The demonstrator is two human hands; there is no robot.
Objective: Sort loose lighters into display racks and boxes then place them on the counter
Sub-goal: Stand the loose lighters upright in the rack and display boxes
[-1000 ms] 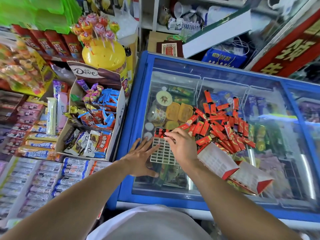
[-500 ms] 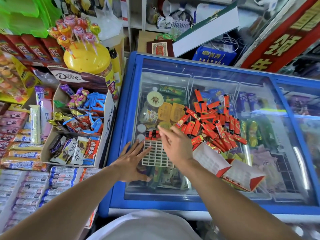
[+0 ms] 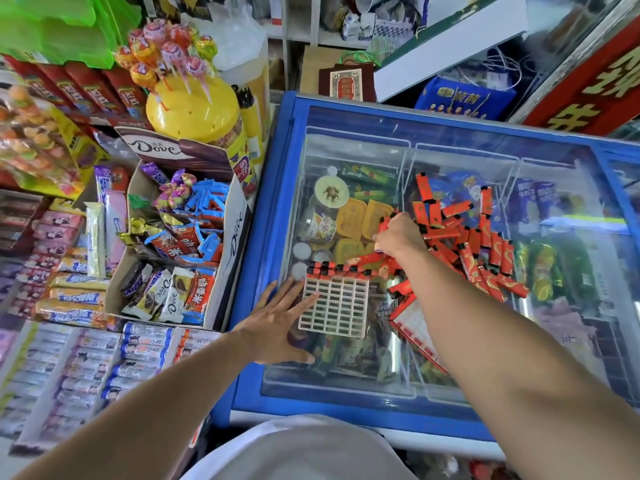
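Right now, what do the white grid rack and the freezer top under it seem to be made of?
The grid rack looks like moulded plastic, off-white and matte: thin even walls, identical rectangular cells, no shine. The freezer top seems to be clear glass or perhaps acrylic, glossy: packaged goods show through it and it carries bright reflections. Its blue frame looks like smooth plastic, though painted metal is possible.

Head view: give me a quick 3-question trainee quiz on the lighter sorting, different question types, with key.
1. True or false: the left hand lies with straight fingers at the left edge of the white rack.
2. Multiple choice: the right hand is at A) the Dove box, B) the pile of loose red lighters, C) the lollipop tub.
3. Fill in: the lighters already in the rack fill its ____ row.

Key: 1 true; 2 B; 3 far.
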